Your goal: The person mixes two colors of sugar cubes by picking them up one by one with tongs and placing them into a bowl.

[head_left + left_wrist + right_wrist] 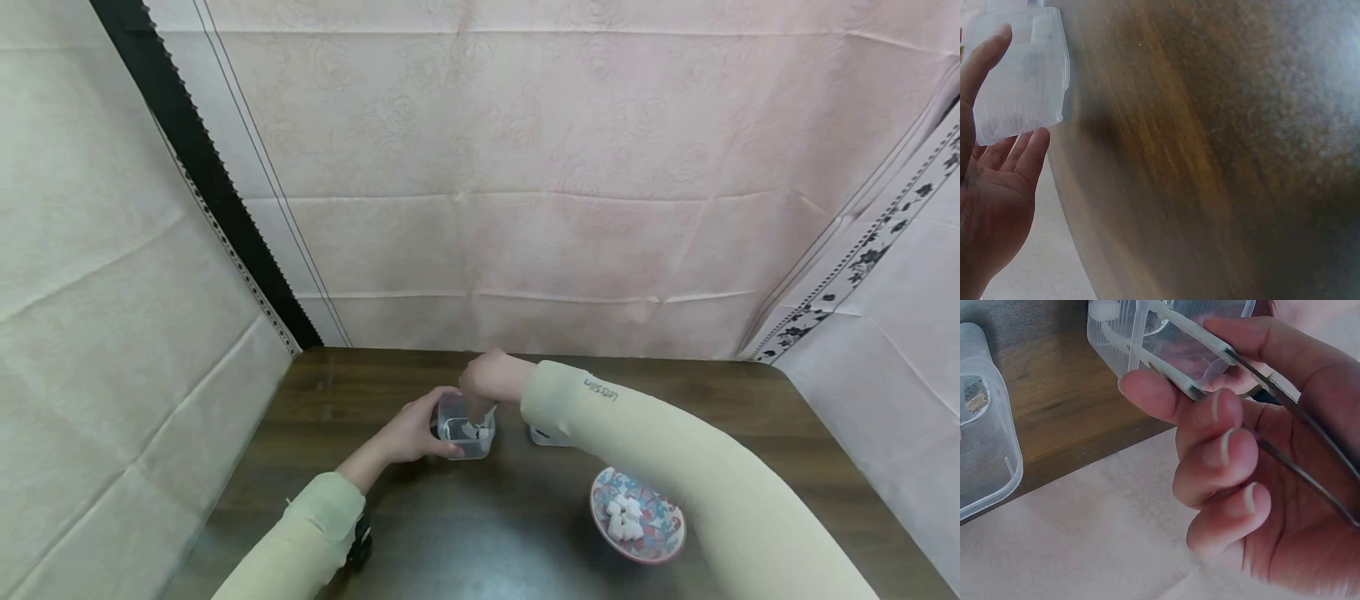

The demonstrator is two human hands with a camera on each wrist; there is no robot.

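Note:
My left hand (411,432) grips a clear plastic container (471,450) from its left side, thumb at the front and fingers behind. Through the container's wall in the left wrist view a small white block (1041,29) shows. Above and inside the container, my right hand (489,379) holds metal tweezers (1288,403) with white tips. In the right wrist view the tweezer arms stand apart and reach into the container. Whether the tips touch a block cannot be made out. The right hand's fingers partly cover the container's opening in the head view.
A second clear container (550,438) stands to the right, partly hidden by the right sleeve (675,450). Nearer the front, a patterned bowl (660,537) holds several white cubes (624,518). The dark wooden table (465,533) ends at a cloth-covered wall (525,250).

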